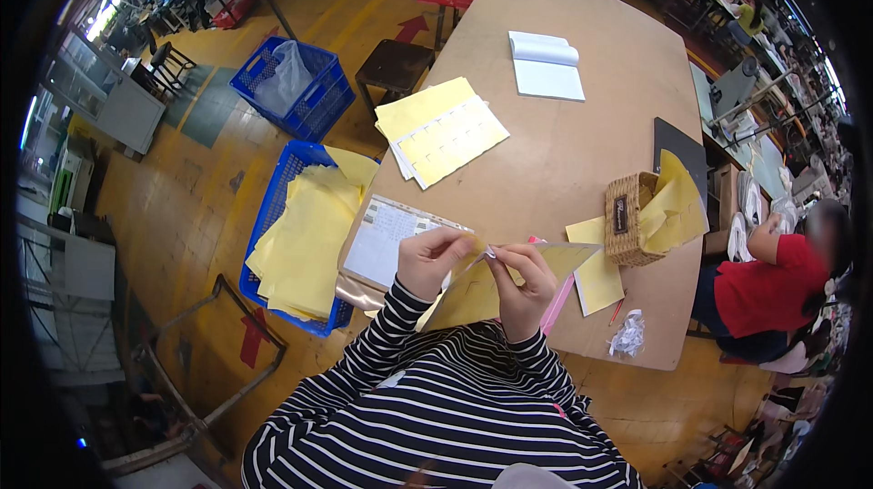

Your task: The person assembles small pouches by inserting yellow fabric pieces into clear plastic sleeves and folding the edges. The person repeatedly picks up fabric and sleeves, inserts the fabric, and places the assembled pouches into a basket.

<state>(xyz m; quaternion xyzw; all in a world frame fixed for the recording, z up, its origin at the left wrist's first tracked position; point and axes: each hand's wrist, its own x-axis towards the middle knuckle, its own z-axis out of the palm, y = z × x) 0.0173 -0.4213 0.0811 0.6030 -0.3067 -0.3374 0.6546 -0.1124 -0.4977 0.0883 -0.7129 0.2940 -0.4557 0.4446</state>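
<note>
Close in front of my body, my left hand (431, 262) pinches the upper edge of a yellow sheet (464, 293) between thumb and fingers. Beside it, my right hand (525, 287) is closed in a pinch, a small white scrap (491, 253) showing at its fingertips. The sheet hangs tilted below and behind both hands, partly hidden by the right one. Under the hands at the table edge lies a sheet with handwriting (382, 234), in a clear cover. Something pink (556, 305) shows beside my right hand.
A wicker basket (623, 239) with yellow sheets stands right, near crumpled white scraps (627, 334). Stacked yellow sheets (446, 139) and an open pad (548, 80) lie farther off. Blue crates (250, 275) stand left, one full of yellow sheets. A person in red (764, 284) sits at right.
</note>
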